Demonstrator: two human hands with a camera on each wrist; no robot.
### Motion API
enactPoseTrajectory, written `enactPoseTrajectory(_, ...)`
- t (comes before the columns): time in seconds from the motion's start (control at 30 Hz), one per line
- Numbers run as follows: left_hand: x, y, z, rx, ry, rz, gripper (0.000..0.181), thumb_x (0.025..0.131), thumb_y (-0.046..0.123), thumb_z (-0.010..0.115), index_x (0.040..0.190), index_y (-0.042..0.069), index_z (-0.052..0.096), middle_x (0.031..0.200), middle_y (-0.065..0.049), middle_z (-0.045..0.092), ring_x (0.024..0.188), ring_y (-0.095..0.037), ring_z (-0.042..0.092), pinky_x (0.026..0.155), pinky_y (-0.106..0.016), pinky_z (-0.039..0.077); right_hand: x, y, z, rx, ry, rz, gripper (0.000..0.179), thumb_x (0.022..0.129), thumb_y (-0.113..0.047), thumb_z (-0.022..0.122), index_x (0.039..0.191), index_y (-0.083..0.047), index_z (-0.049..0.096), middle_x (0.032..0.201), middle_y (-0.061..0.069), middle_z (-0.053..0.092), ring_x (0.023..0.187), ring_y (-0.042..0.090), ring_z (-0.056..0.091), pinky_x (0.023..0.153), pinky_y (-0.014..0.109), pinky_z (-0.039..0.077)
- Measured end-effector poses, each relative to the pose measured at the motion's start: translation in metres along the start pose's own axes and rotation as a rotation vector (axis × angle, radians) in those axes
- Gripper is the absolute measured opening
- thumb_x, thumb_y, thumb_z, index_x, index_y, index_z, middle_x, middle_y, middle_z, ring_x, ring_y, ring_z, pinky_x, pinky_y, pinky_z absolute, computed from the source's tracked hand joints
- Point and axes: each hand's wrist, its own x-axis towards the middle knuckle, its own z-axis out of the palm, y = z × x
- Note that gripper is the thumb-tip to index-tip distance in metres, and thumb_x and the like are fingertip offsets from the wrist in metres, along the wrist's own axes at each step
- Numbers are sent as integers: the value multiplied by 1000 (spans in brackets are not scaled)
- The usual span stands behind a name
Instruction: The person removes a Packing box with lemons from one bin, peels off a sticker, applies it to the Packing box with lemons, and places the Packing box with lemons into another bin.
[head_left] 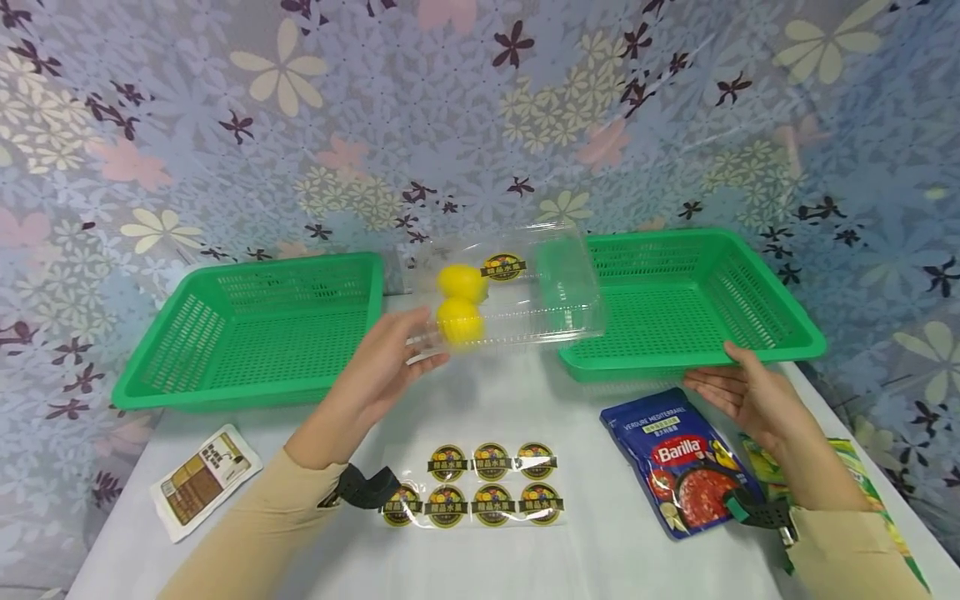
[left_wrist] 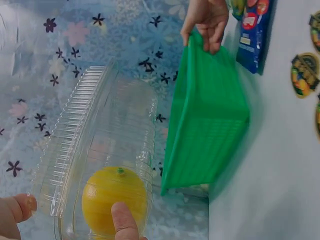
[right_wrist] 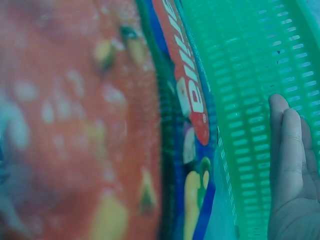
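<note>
My left hand (head_left: 382, 358) grips the left end of a clear plastic fruit box (head_left: 525, 312), thumb and fingers on either side. Inside that end lie two lemons (head_left: 461, 283), and a round black-and-gold sticker shows on the box. In the left wrist view one lemon (left_wrist: 112, 200) shows through the ribbed wall behind a fingertip. The box is raised and overlaps the left end of the right green basket (head_left: 675, 362). My right hand (head_left: 757, 396) holds this basket's front rim, thumb over the edge and fingers outside below it. The basket looks tilted in the left wrist view.
Another green basket (head_left: 247, 392) stands at the left. A white-and-brown packet (head_left: 206, 482) lies before it. A sheet of round stickers (head_left: 491, 500) lies front centre. A blue Barilla pouch (head_left: 682, 462) and a green-yellow packet (head_left: 843, 458) lie at the right. Behind hangs a flowered curtain (head_left: 450, 125).
</note>
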Motion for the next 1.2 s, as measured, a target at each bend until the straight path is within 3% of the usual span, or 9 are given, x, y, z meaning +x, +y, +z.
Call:
enactPoseTrajectory(0.23, 27, 9, 29, 4, -40, 17, 49, 112, 29, 57, 152, 4, 45, 140, -14, 53, 122, -28, 58, 116, -48, 54, 0, 2, 1, 0, -6, 19, 44, 117, -41, 42, 105, -19, 78, 106, 1, 82, 101, 13, 80, 93, 24, 64)
enactPoseTrajectory(0.33, 39, 12, 41, 1, -29, 8, 50, 110, 30, 61, 152, 8, 43, 142, -15, 50, 120, -27, 57, 115, -46, 56, 1, 2, 2, -10, 0, 20, 42, 116, -43, 43, 106, -20, 77, 106, 1, 82, 101, 12, 80, 94, 24, 64)
enactPoseTrajectory(0.5, 58, 17, 63, 7, -55, -14, 51, 110, 29, 61, 152, 4, 45, 146, -14, 47, 120, -26, 52, 117, -46, 55, 3, 0, 2, -18, -2, 16, 39, 116, -44, 44, 108, -22, 75, 107, 0, 82, 102, 12, 80, 94, 24, 64)
enactPoseTrajectory(0.8, 87, 21, 100, -5, -64, -47, 60, 109, 28, 63, 159, 4, 41, 163, -12, 38, 134, -33, 47, 110, -39, 59, 4, -2, 3, -69, 1, 30, 43, 116, -46, 43, 106, -21, 77, 106, -2, 82, 102, 10, 79, 93, 22, 64)
enactPoseTrajectory(0.97, 101, 18, 122, 38, -48, -59, 55, 108, 30, 66, 150, 1, 45, 131, -9, 46, 123, -28, 47, 105, -37, 62, 2, 0, 0, -89, 9, 33, 42, 116, -46, 43, 106, -22, 77, 106, -3, 82, 102, 8, 79, 93, 22, 64)
enactPoseTrajectory(1.03, 106, 16, 131, 61, -56, -62, 53, 108, 31, 65, 146, 0, 46, 109, -8, 46, 107, -24, 48, 106, -39, 62, 1, 0, -1, -93, 12, 31, 41, 116, -46, 43, 107, -23, 76, 106, -4, 82, 102, 8, 79, 93, 22, 64)
enactPoseTrajectory(1.1, 110, 12, 140, 74, -64, -69, 60, 108, 31, 66, 152, -3, 44, 95, -6, 43, 95, -22, 46, 107, -41, 62, 0, -1, -3, -98, 18, 29, 39, 115, -46, 44, 107, -24, 75, 106, -5, 82, 101, 8, 79, 93, 22, 64)
enactPoseTrajectory(1.2, 115, 5, 153, 91, -80, -79, 65, 108, 30, 65, 156, -5, 39, 97, -4, 43, 88, -20, 42, 109, -44, 61, -1, -2, -5, -108, 29, 31, 38, 115, -47, 45, 106, -24, 74, 105, -5, 82, 101, 8, 79, 92, 22, 64)
